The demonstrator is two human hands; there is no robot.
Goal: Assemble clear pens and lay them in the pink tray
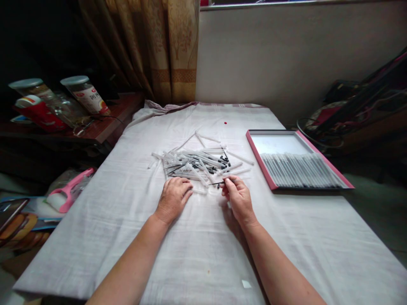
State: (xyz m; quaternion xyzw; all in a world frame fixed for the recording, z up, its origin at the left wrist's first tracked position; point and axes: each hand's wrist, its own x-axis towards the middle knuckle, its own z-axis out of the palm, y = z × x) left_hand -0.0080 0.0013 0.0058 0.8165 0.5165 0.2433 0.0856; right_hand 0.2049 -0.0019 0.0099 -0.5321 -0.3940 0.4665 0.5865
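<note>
A loose pile of clear plastic pen tubes, thin black refills and small black caps (199, 163) lies in the middle of a white cloth (203, 237). My left hand (173, 198) rests palm down at the pile's near edge, fingers curled over a clear tube. My right hand (237, 197) is just right of it, fingertips pinched on a thin black refill (217, 184) that points left. A small clear piece (199, 191) lies between the hands.
A pink-rimmed flat tray (254, 148) at the right holds a row of assembled clear pens (300, 170). Jars (84, 94) stand on a dark shelf at the left. A pink roller (68, 194) lies below it. A curtain and white wall are behind.
</note>
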